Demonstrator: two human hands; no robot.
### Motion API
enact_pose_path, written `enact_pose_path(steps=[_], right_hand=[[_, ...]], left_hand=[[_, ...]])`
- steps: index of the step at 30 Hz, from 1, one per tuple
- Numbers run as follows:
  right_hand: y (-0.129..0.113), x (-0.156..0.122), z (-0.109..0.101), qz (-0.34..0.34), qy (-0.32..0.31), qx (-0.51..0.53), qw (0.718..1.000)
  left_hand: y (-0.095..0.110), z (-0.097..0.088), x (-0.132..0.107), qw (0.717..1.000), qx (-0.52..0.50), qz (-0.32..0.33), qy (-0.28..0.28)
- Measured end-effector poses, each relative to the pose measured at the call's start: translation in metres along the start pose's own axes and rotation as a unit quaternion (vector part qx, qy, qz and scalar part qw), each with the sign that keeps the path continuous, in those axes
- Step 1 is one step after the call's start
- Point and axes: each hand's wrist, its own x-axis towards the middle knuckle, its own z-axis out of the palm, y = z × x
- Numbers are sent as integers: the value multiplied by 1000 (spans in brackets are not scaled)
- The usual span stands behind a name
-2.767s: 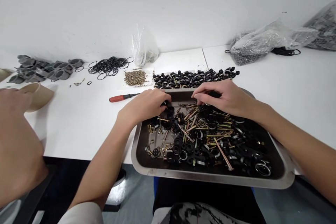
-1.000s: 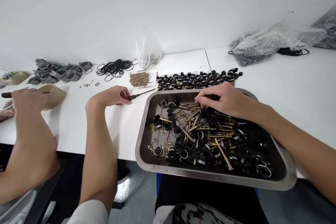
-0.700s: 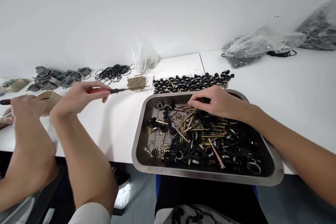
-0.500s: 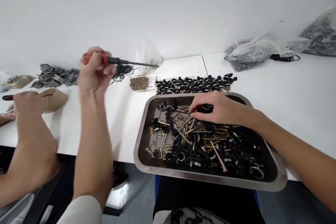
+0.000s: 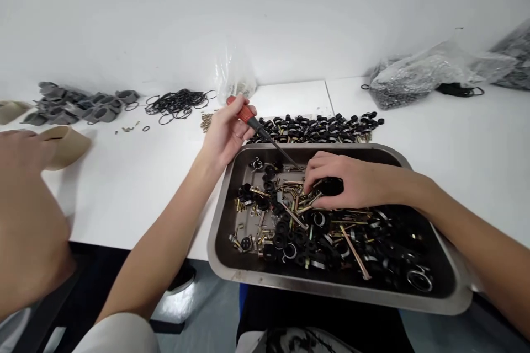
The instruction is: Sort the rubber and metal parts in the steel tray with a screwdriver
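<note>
My left hand [image 5: 229, 129] is closed round the red handle of a screwdriver [image 5: 252, 120]. The dark shaft slants down to the right, its tip over the far part of a metal tray [image 5: 331, 293]. Inside the tray, my right hand [image 5: 337, 179] reaches down with curled fingers, thumb and fingertips close together among long brass-coloured bolts [image 5: 293, 215]. What sits between these fingertips is too small to make out. Black ring-shaped parts with metal bands [image 5: 318, 265], small brass pieces and springs lie mixed around them.
Behind the tray, rows of black clamp-like parts [image 5: 306, 128] lie on the white table [image 5: 157, 176]. Plastic bags [image 5: 426, 77] stand back right. Black rubber rings [image 5: 178, 105] and grey parts [image 5: 78, 106] are piled left. Another person's arm [image 5: 25, 220] is beside a beige container [image 5: 68, 146].
My left hand has swung right and down with the screwdriver, bringing its tip over the tray. My right hand has shifted slightly lower among the bolts. The view has moved a little.
</note>
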Motion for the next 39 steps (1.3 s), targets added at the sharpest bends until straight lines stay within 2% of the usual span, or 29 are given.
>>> enact_pose_path(steps=[4, 9, 16, 21, 30, 36, 39], right_hand=[[1, 0, -2, -5, 13, 0, 1000], [2, -1, -1, -22, 18, -5, 1000], [2, -1, -2, -4, 36, -5, 999], [1, -1, -3, 25, 27, -15, 999], [2, -1, -3, 2, 15, -46, 999], [2, -1, -4, 0, 6, -57, 998], [2, -1, -5, -5, 9, -53, 999]], left_hand=[[5, 11, -9, 999, 33, 38, -20], [-5, 21, -20, 994, 86, 44, -58], [-8, 20, -20, 990, 114, 49, -72], [-8, 17, -18, 989, 128, 46, -60], [-9, 17, -18, 988, 137, 33, -59], [-10, 20, -21, 988, 119, 38, -92], [-10, 23, -23, 988, 120, 40, -92]])
